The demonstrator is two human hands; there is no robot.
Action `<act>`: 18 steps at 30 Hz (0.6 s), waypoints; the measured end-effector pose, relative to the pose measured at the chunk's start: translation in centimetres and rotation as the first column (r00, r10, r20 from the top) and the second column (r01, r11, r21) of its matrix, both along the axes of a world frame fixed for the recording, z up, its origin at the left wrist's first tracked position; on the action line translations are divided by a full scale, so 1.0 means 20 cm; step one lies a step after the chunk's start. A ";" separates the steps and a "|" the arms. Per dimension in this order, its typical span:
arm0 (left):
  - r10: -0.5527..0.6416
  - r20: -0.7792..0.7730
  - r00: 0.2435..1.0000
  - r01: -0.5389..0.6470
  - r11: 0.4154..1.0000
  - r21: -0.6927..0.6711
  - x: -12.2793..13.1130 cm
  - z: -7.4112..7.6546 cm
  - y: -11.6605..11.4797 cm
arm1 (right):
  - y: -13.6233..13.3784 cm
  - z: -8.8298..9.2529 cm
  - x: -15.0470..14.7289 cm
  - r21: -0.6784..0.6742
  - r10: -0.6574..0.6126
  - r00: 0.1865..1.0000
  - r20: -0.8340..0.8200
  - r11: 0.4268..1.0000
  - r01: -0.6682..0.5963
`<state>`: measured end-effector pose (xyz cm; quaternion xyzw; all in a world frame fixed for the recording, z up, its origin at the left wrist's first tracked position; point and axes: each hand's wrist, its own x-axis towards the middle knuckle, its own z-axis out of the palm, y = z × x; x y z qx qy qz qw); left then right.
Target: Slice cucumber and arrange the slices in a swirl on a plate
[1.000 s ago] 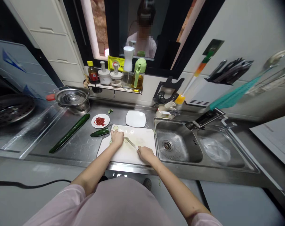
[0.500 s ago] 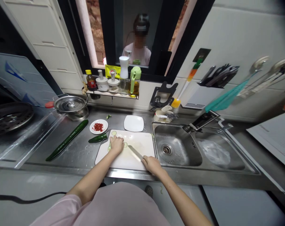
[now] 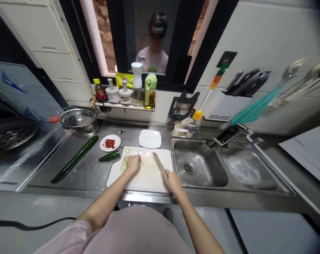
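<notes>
My right hand (image 3: 172,181) is closed round the handle of a kitchen knife (image 3: 158,161), whose blade points away from me over the right half of the white cutting board (image 3: 146,181). On the board's left half, my left hand (image 3: 133,164) has its fingers curled down on thin cucumber slices (image 3: 123,165), partly hiding them. One more slice (image 3: 127,150) lies near the board's far left corner. A cut cucumber piece (image 3: 109,156) rests just left of the board, and a long whole cucumber (image 3: 75,159) lies farther left on the steel counter.
Behind the board are a small plate (image 3: 115,138) with chopped red bits and a white square dish (image 3: 144,133). A double sink (image 3: 199,178) adjoins on the right. A lidded steel pot (image 3: 88,130) stands back left, below a seasoning shelf (image 3: 128,105).
The knife has moved right, away from my left hand, and its blade has turned to point more straight ahead. My left hand has shifted slightly left over the slices.
</notes>
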<state>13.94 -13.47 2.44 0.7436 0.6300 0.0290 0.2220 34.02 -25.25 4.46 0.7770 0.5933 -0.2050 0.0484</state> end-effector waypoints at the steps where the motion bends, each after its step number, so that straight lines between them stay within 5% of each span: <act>1: 0.028 0.040 0.999 -0.028 0.999 -0.017 -0.01 0.01 -0.01 | 0.00 0.00 0.00 -0.002 -0.001 1.000 0.002 1.000 0.001; 7: 0.201 0.225 0.953 -0.171 0.974 -0.148 -0.15 0.01 -0.12 | 0.03 -0.02 0.00 0.009 0.011 1.000 0.007 1.000 -0.011; 12: 0.266 0.215 0.940 -0.246 0.962 -0.118 -0.35 -0.04 -0.21 | 0.04 -0.04 0.00 0.017 0.009 1.000 0.015 1.000 -0.009; 18: 0.293 0.152 0.944 -0.290 0.956 -0.040 -0.48 -0.06 -0.19 | 0.06 -0.04 -0.01 0.002 0.015 1.000 0.021 1.000 -0.015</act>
